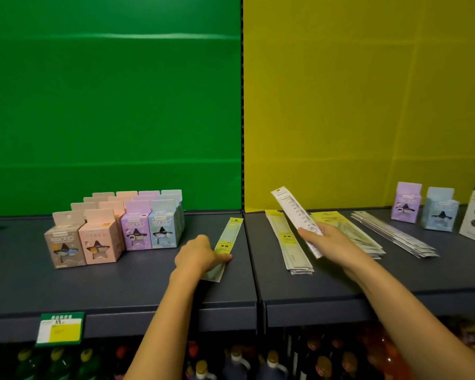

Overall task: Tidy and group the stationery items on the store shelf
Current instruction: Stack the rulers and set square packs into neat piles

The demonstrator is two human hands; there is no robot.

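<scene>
Your left hand [196,253] rested on the shelf [121,286] with its fingers curled onto the near half of the lone packet [229,237]. This yellow-labelled ruler sleeve lay flat just left of the stack of yellow-labelled packets [287,242], across the shelf joint from it. Its long axis ran front to back, roughly parallel to the stack, with the far end leaning slightly toward it. Your right hand [332,242] gripped the white ruler packet [287,205] by its near half, raised above the stack with the far end tilted up and leftward. The left hand was nearer the lone packet. The likely move was a short rightward carry onto the stack, keeping that axis aligned. The grey ruler stack [395,237] lay well right of the stack.
</scene>
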